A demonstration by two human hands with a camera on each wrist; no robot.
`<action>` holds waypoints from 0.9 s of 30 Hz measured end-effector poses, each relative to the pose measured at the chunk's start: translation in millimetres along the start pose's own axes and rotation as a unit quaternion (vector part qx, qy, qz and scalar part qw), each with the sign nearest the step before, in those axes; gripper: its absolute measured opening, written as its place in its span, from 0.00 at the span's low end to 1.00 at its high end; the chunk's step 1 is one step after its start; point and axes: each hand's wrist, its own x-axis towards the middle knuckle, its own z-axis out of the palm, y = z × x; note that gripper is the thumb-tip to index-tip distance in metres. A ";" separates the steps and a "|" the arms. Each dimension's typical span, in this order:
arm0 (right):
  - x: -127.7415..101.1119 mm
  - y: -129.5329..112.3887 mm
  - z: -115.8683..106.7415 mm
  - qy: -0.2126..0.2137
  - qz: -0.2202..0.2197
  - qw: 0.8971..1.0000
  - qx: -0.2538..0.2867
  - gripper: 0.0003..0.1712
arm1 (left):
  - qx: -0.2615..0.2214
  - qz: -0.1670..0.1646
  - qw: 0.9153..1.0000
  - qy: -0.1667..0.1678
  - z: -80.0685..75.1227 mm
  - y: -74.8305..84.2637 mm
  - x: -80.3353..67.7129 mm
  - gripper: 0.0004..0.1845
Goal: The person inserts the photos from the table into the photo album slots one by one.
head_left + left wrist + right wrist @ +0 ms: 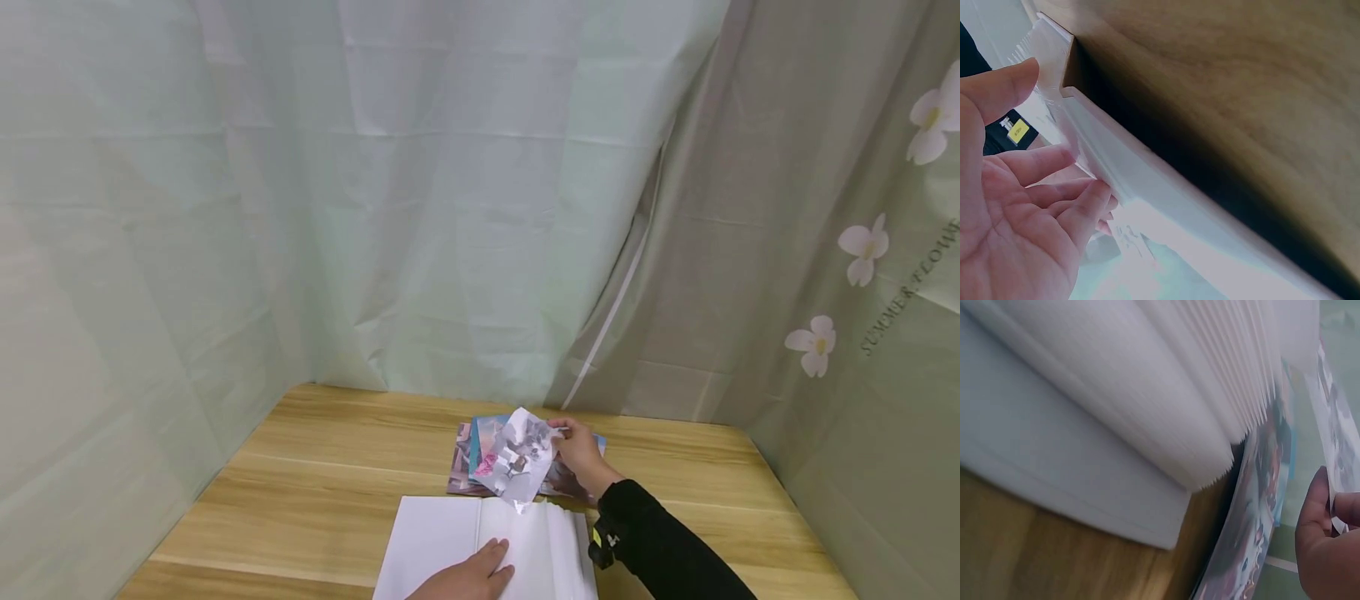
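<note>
Meanwhile, the right hand (581,454) pinches a crinkled printed photo sheet (521,457) above a white open book (487,546); the left hand (468,577) rests flat, fingers straight, on its page.

Soft daylight; wrist views perhaps blurred.

The light brown wooden surface (322,492) has long grain lines running across it. A big open book with blank white pages (442,542) lies flat on it, near the front edge. Just behind the book, a small pile of colourful printed picture cards (467,462) lies on the wood. The book's thick stack of pages fans out on its right side.
</note>
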 end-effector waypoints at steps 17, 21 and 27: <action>7.8 -1.5 -10.6 -0.047 -0.069 0.994 -0.064 0.12 | 0.005 -0.002 1.000 -0.004 -43.9 28.9 -12.1 0.31; 8.6 -3.1 -11.1 -0.063 -0.075 0.993 -0.062 0.12 | -0.005 -0.006 1.000 -0.010 -41.3 28.1 -11.3 0.30; 13.1 -7.0 -11.9 -0.068 -0.087 0.992 -0.062 0.11 | -0.009 -0.007 1.000 -0.024 -23.5 14.6 -2.9 0.32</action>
